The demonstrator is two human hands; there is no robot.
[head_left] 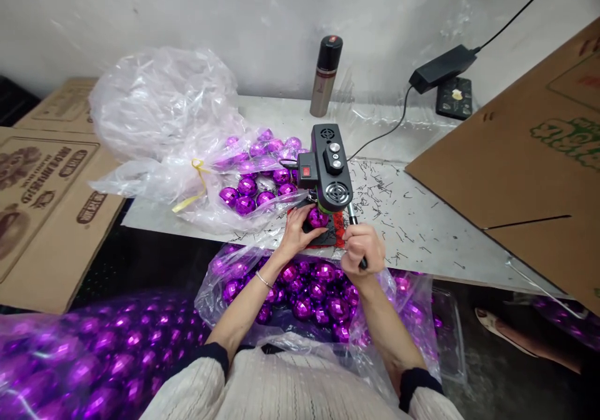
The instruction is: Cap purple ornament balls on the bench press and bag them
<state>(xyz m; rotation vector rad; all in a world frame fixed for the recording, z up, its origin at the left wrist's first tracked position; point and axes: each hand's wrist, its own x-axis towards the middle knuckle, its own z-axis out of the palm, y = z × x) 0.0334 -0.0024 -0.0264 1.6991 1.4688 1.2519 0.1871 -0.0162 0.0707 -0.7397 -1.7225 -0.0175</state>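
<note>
My left hand (296,227) holds a shiny purple faceted ball (317,218) on a red pad (335,226) under a small black bench machine (328,169). My right hand (360,245) is closed round the machine's black lever handle (352,217). An open clear bag of purple balls (314,295) lies in my lap just below both hands. More purple balls (262,179) spill from a large clear plastic bag (164,120) on the table to the left of the machine.
A grey spray can (325,76) stands behind the machine. A black power brick (441,67) and cable sit at back right. Cardboard sheets lie at right (529,157) and left (42,195). Small dark metal bits (398,214) litter the white table. Another bag of balls (84,364) is at lower left.
</note>
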